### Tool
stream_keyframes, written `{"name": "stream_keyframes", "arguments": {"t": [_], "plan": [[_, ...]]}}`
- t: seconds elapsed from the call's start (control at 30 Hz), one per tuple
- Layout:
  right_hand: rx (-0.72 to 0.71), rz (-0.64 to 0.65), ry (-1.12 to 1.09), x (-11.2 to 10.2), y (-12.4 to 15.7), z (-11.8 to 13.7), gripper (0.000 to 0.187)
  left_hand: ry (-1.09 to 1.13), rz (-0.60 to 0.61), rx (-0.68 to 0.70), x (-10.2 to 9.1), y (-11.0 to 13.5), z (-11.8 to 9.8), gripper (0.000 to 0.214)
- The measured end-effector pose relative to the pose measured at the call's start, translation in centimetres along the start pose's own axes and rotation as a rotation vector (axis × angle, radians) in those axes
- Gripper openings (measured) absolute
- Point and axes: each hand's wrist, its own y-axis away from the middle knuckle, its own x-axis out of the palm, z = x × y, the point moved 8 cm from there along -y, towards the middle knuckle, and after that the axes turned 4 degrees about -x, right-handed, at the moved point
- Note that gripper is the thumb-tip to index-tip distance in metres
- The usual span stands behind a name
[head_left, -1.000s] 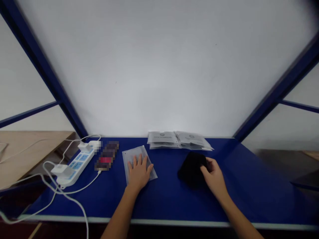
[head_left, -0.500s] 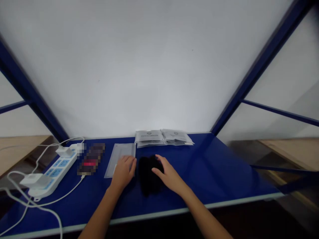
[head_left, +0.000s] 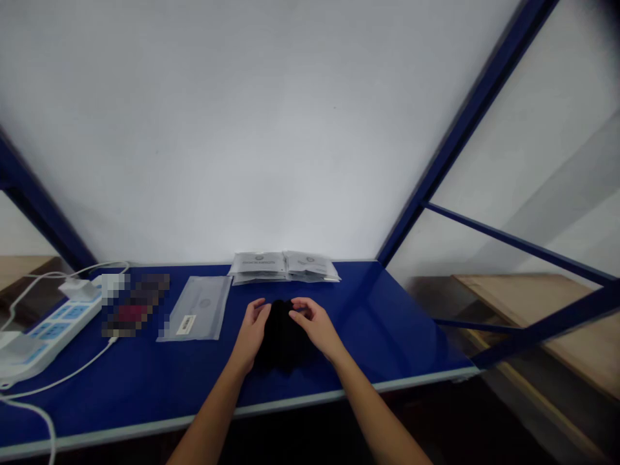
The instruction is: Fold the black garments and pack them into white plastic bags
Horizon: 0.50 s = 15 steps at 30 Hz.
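Note:
A black, soft, hair-like bundle (head_left: 283, 342) lies on the blue tabletop between my two hands; its outline is dark and blurred. My left hand (head_left: 251, 332) is curled at its upper left edge, with thumb and fingertips against it. On the upper right side, my right hand (head_left: 317, 325) grips the bundle, thumb on the near side and fingers over the far edge. A flat frosted plastic bag (head_left: 201, 300) with a barcode label lies to the left of my left hand.
Printed grey packets (head_left: 259, 261) lie in two piles against the white wall. At left are a white power strip (head_left: 62, 328) with plugs and cables, and a pixelated phone-like object (head_left: 138, 307) on a cable. Blue frame bars (head_left: 450, 135) rise at the sides.
My left hand has left the plastic bag and come to the black bundle's left side. My right hand has shifted toward the bundle's top edge. The view has turned right.

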Motion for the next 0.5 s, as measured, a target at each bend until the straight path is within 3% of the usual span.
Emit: {"name": "stream_keyframes", "arguments": {"t": [0.13, 0.2, 0.4, 0.5], "plan": [[0.015, 0.03, -0.027, -0.9, 0.7, -0.9, 0.037, -0.224, 0.048, 0.147, 2.1, -0.3, -1.2, 0.061], [0.011, 0.038, -0.05, -0.9, 1.0, -1.3, 0.037, -0.324, 0.074, 0.216, 2.2, -0.4, -1.5, 0.059], [-0.025, -0.088, 0.0, -2.4, 0.5, -2.7, 0.033, -0.467, -0.146, 0.246, -2.7, -1.5, -1.6, 0.052], [-0.074, -0.166, 0.116, -3.9, -0.1, -2.4, 0.028, -0.644, -0.219, 0.349, -4.3, -1.3, -2.8, 0.052]]}}
